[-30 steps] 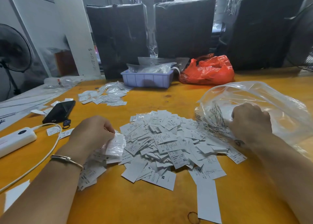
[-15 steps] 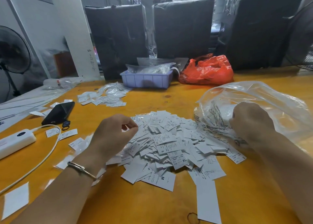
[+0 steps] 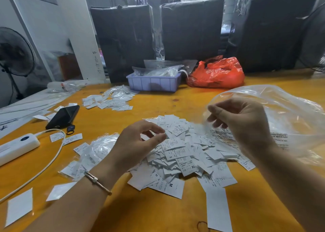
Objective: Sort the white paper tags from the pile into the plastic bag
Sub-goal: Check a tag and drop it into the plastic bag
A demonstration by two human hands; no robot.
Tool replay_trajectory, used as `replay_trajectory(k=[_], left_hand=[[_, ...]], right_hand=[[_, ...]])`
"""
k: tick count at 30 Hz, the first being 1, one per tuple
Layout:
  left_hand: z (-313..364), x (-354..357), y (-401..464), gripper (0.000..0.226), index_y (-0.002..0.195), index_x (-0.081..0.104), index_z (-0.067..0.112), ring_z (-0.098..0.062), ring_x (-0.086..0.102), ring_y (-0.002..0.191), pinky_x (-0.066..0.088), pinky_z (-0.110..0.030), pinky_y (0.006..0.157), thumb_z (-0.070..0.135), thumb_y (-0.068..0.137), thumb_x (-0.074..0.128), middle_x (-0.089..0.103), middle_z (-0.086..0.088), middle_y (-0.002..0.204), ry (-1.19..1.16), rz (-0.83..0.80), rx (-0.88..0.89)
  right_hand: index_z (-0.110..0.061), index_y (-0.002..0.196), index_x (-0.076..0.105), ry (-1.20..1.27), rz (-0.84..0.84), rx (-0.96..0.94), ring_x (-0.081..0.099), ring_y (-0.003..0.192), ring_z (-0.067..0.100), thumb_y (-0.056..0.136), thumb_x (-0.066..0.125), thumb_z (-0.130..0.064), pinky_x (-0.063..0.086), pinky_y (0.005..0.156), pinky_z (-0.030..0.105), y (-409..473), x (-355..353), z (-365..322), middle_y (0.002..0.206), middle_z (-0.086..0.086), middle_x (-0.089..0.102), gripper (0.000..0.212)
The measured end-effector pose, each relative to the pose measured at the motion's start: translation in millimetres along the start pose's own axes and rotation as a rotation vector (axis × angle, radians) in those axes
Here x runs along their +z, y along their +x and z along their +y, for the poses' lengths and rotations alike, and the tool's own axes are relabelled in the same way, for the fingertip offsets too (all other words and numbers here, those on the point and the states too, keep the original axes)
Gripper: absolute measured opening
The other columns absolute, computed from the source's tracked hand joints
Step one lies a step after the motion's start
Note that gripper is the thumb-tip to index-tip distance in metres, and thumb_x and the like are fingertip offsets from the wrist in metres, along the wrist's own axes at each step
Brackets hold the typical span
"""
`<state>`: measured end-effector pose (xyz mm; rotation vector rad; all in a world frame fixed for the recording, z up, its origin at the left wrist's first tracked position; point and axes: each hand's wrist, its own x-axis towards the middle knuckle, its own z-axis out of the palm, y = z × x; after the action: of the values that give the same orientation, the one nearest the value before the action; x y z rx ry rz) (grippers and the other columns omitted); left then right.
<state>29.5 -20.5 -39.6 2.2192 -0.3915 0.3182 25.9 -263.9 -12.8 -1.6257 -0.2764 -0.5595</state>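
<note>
The left hand [image 3: 140, 144] hovers over the pile of white paper tags [image 3: 184, 154], fingers loosely curled and holding nothing I can make out. At three o'clock of the pile, the right hand [image 3: 241, 124] pinches the rim of the clear plastic bag [image 3: 281, 112], lifting its mouth. The film looks limp; it could sag shut and spill tags across the tabletop [image 3: 158, 214]. The tags are small, flat, printed slips, overlapping loosely.

My right hand [image 3: 246, 124] hides part of the clear plastic bag [image 3: 290, 112], which runs off the frame's right edge. My left hand [image 3: 139, 144] covers tags in the pile [image 3: 184, 152]; most print there is too small to read.
</note>
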Motion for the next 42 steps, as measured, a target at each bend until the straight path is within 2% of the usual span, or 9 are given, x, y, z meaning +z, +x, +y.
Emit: replay_trajectory(k=[3,7,10,15,20,26,32,38,42], left_hand=[[11.8,4.3,-3.1,0.041,0.109,0.069,0.032,0.001,0.066,0.095,0.051,-0.019,0.074,0.058,0.078,0.065,0.073,0.017,0.101,-0.246,-0.168,-0.053],[19.5,15.0,-6.7,0.032,0.106,0.070,0.017,-0.009,0.071,0.084,0.054,-0.018,0.069,0.039,0.084,0.066,0.076,0.003,0.091,-0.372,-0.314,-0.069],[19.2,16.7,-8.0,0.015,0.089,0.074,0.006,-0.013,0.068,0.070,0.050,-0.015,0.063,0.020,0.085,0.071,0.075,-0.005,0.076,-0.443,-0.292,-0.048],[14.9,11.4,-5.6,0.021,0.078,0.072,0.004,-0.014,0.064,0.063,0.049,-0.018,0.061,0.025,0.077,0.075,0.071,-0.007,0.068,-0.489,-0.226,-0.062],[14.5,10.4,-5.9,0.024,0.071,0.070,0.004,-0.015,0.063,0.059,0.050,-0.019,0.059,0.027,0.075,0.076,0.068,-0.009,0.063,-0.495,-0.202,-0.075],[16.1,9.8,-5.6,0.020,0.082,0.075,0.010,-0.012,0.067,0.067,0.048,-0.017,0.061,0.030,0.085,0.070,0.074,-0.005,0.073,-0.449,-0.182,-0.081],[16.0,5.4,-3.1,0.005,0.082,0.073,0.021,-0.016,0.071,0.084,0.051,-0.020,0.067,0.024,0.080,0.077,0.076,-0.007,0.090,-0.633,-0.126,-0.152],[11.0,6.5,-1.7,0.003,0.091,0.068,0.007,-0.013,0.066,0.066,0.048,-0.018,0.056,0.009,0.091,0.065,0.074,-0.006,0.078,-0.569,-0.022,-0.176],[8.1,7.5,0.2,0.009,0.091,0.071,0.013,-0.008,0.065,0.066,0.049,-0.015,0.057,0.008,0.084,0.074,0.072,-0.001,0.076,-0.526,0.069,-0.213]], right_hand=[[-0.002,0.080,0.069,0.174,-0.142,0.156,0.061,0.050,0.017,0.078,0.071,-0.013,0.044,0.046,0.021,-12.0,14.0,0.6,0.065,0.013,0.071,0.011],[-0.005,0.077,0.072,0.186,-0.254,0.129,0.061,0.052,0.016,0.071,0.074,-0.020,0.044,0.048,0.019,-24.7,28.4,2.1,0.064,0.012,0.070,0.016],[-0.008,0.076,0.073,0.152,-0.282,0.103,0.061,0.053,0.015,0.069,0.075,-0.023,0.045,0.050,0.019,-25.4,29.8,1.9,0.063,0.011,0.070,0.016],[-0.007,0.089,0.072,0.116,-0.381,0.205,0.066,0.064,0.017,0.066,0.076,-0.021,0.049,0.057,0.018,-18.0,21.0,2.9,0.075,0.010,0.074,0.027],[-0.006,0.081,0.072,0.068,-0.417,0.204,0.066,0.064,0.017,0.071,0.074,-0.027,0.048,0.057,0.019,-19.7,23.8,4.1,0.074,0.010,0.073,0.024],[-0.002,0.080,0.067,0.022,-0.420,0.257,0.065,0.065,0.018,0.079,0.073,-0.007,0.046,0.060,0.025,-18.8,23.3,5.5,0.074,0.011,0.073,0.007],[-0.002,0.075,0.072,-0.172,-0.685,0.353,0.061,0.063,0.013,0.074,0.076,-0.004,0.045,0.057,0.020,-22.7,26.8,5.9,0.068,0.011,0.069,0.005],[-0.024,0.080,0.070,-0.518,-0.503,0.061,0.056,0.065,0.006,0.075,0.075,-0.011,0.045,0.061,0.023,-18.8,22.9,12.3,0.074,-0.007,0.066,0.014],[-0.031,0.109,0.064,-0.708,-0.498,-0.155,0.051,0.096,0.002,0.082,0.072,-0.029,0.042,0.075,0.019,-23.3,32.4,24.9,0.108,-0.019,0.058,0.028]])
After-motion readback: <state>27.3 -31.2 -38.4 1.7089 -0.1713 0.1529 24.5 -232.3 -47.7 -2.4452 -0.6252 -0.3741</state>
